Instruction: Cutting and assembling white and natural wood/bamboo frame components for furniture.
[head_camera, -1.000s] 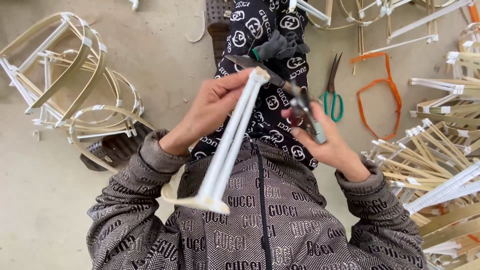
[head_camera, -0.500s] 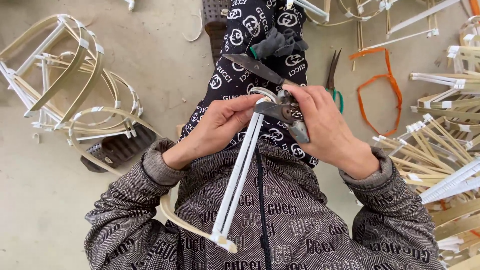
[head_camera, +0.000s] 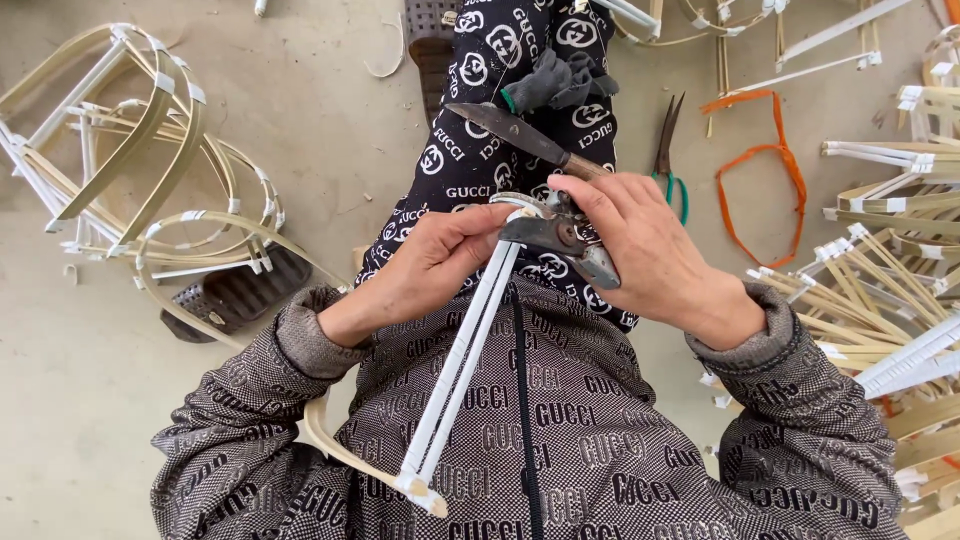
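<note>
My left hand (head_camera: 430, 265) grips the upper end of a bundle of white-wrapped bamboo strips (head_camera: 458, 372) that slants down across my lap to a taped end near my waist. My right hand (head_camera: 640, 250) holds metal pliers (head_camera: 556, 235) whose jaws bite at the top of the bundle, right against my left fingertips. A knife (head_camera: 520, 134) with a dark blade and wooden handle lies on my patterned trouser leg just above both hands. A curved bamboo strip (head_camera: 340, 450) hangs below my left forearm.
Bent bamboo frames (head_camera: 140, 170) with white tape are piled on the concrete floor at left. More taped bamboo pieces (head_camera: 880, 270) are stacked at right. Green-handled scissors (head_camera: 668, 160) and an orange loop (head_camera: 765, 185) lie on the floor beyond my right hand. A dark sandal (head_camera: 235, 295) sits at left.
The bundle has slid down my lap toward my waist. My right hand has brought the pliers from beside the bundle onto its top end, close to my left fingers.
</note>
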